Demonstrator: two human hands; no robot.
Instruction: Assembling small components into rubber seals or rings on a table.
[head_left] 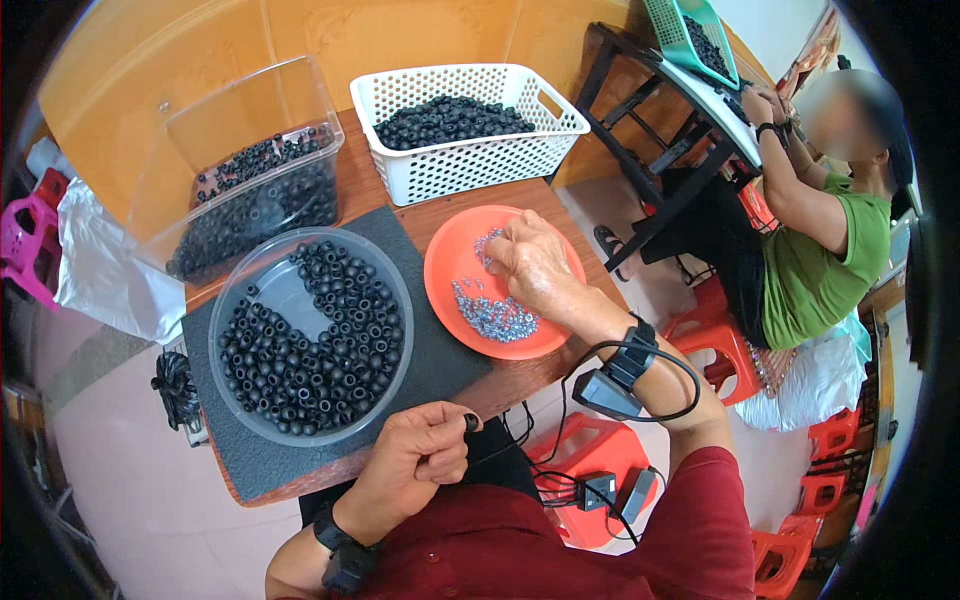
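My left hand [418,446] is closed in front of my body, near the table's front edge. Between its thumb and forefinger it pinches a small black hollow cap [471,422]. Over an orange plate [446,310] my right hand [535,262] reaches down with fingertips pressed together among small silvery-blue metal pieces [500,322]. What those fingertips hold, if anything, is too small to make out. Left of the plate, a round clear tub [262,278] holds many similar black caps [335,375] and stands on a dark grey mat [440,375].
Behind the tub stands a clear rectangular bin [240,100] of black pieces. A white perforated basket [475,175] of them is at the back. Cables hang to a red stool [590,445] beside me. At right, a person in green [820,255] works at another table.
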